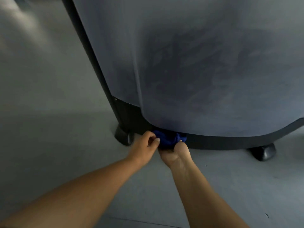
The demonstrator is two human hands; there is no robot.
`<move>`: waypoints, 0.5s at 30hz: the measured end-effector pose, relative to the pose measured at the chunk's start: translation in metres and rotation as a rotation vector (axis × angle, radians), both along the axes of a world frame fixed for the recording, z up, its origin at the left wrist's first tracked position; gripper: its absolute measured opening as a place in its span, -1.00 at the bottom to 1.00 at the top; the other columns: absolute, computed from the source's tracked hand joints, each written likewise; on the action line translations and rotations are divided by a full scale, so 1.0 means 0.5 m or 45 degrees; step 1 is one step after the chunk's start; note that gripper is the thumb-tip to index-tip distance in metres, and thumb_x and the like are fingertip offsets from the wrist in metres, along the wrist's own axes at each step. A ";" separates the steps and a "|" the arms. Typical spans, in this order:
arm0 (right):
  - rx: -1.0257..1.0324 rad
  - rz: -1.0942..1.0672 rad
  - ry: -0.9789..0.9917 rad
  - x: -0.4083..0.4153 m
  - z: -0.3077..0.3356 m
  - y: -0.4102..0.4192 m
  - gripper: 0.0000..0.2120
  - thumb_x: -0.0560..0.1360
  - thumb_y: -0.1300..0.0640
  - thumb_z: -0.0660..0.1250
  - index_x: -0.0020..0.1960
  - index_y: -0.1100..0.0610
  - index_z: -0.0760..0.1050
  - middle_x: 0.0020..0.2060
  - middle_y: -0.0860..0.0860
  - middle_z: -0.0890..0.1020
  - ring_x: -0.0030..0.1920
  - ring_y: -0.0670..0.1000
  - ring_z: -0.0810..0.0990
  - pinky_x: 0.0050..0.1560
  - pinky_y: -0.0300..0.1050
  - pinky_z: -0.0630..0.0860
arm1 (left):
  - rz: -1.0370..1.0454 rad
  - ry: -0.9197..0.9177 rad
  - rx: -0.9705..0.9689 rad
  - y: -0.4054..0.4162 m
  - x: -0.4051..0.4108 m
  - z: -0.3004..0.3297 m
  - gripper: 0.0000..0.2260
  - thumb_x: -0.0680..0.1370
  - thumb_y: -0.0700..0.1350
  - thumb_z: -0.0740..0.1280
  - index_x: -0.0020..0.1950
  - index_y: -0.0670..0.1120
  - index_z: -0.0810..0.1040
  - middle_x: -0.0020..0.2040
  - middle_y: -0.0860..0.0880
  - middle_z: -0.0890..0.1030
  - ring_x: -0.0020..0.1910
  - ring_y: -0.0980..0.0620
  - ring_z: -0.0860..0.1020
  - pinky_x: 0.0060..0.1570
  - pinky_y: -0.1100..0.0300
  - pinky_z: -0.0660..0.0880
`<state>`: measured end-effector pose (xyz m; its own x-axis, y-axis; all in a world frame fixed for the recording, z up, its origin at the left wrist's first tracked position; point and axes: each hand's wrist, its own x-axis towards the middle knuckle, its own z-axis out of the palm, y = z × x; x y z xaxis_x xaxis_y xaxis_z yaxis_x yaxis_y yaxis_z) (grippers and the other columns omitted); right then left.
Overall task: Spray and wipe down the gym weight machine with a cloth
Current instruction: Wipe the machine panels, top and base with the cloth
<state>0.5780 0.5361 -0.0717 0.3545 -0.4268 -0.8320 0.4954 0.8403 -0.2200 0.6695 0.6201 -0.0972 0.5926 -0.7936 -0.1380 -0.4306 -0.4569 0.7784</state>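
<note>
Your machine's grey-blue shroud (197,63) fills the upper right of the view, its surface showing darker, smeared patches across the middle. Below it a black base rim (230,142) curves along the floor (49,145), standing on two black feet: one at the left corner (122,135), one toward the right (263,152). A black upright post (92,51) runs up the shroud's left edge. The overhanging lower edge of the shroud sits right above your hands and hides part of the cloth.

The blue cloth (167,139) is bunched against the base rim, near its left corner, just beside the left foot and just above the floor.

Your left hand (146,145) reaches in from the lower left, forearm stretched long, wrist straight, thumb and curled fingers pinching the cloth's left end. Your right hand (176,153) comes in from below, turned palm-up so the heel of the palm faces you, its fingers curled up into the cloth's right side and gripping it; the fingertips themselves are buried in the fabric. The two hands touch at the cloth.
</note>
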 end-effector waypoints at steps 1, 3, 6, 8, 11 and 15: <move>-0.022 0.128 0.052 -0.006 -0.002 0.004 -0.65 0.72 0.01 0.09 0.36 0.07 0.53 0.18 0.16 0.68 0.20 0.15 0.64 0.32 0.05 0.48 | 0.093 0.094 -0.018 -0.004 -0.013 -0.004 -0.88 0.63 0.01 0.35 0.02 0.01 0.45 -0.06 0.01 0.60 -0.06 0.00 0.59 0.02 0.04 0.57; -0.119 0.377 0.118 -0.016 -0.010 0.006 -0.64 0.68 -0.07 0.13 0.31 0.03 0.58 0.13 0.09 0.72 0.19 0.06 0.65 0.34 0.00 0.42 | 0.230 0.248 -0.130 -0.010 -0.042 -0.007 -0.83 0.62 0.00 0.38 0.08 -0.02 0.43 -0.02 0.00 0.58 -0.05 0.05 0.59 0.02 0.14 0.60; -0.168 0.442 0.117 -0.032 -0.006 0.007 -0.64 0.67 -0.09 0.20 0.21 0.11 0.64 -0.04 0.11 0.76 0.09 0.12 0.69 0.14 0.02 0.59 | 0.257 0.439 -0.280 -0.020 -0.100 -0.003 -0.60 0.56 -0.05 0.46 0.31 -0.02 0.35 0.16 0.01 0.51 0.11 0.18 0.54 0.02 0.39 0.51; -0.193 0.435 0.103 -0.046 -0.002 0.002 -0.63 0.69 -0.08 0.18 0.20 0.14 0.64 -0.06 0.13 0.76 0.06 0.14 0.70 0.06 0.03 0.61 | 0.324 0.448 -0.343 -0.036 -0.129 -0.007 -0.47 0.52 -0.10 0.50 0.39 -0.07 0.33 0.25 -0.03 0.47 0.22 0.12 0.51 0.19 0.26 0.53; -0.211 0.599 0.002 -0.075 -0.006 -0.010 -0.58 0.65 -0.08 0.17 0.29 0.14 0.62 0.21 0.16 0.69 0.27 0.18 0.62 0.35 0.13 0.50 | 0.581 0.256 -0.336 -0.071 -0.137 -0.006 -0.49 0.54 -0.11 0.48 0.40 -0.20 0.36 0.28 -0.14 0.45 0.23 -0.03 0.51 0.26 0.19 0.47; -0.045 0.413 0.207 -0.129 -0.028 -0.052 -0.77 0.59 0.02 0.19 0.09 0.09 0.56 0.04 0.02 0.62 0.13 0.09 0.54 0.22 0.08 0.38 | 1.003 0.529 -0.520 -0.129 -0.148 0.033 -0.71 0.64 -0.20 0.33 0.31 -0.25 0.37 0.22 -0.17 0.46 0.23 -0.14 0.50 0.12 0.32 0.34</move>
<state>0.5133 0.5103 -0.0857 0.3403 -0.3434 -0.8754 0.1602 0.9385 -0.3059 0.5953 0.5554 -0.0806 0.9397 -0.2244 -0.2582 0.2263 -0.1581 0.9611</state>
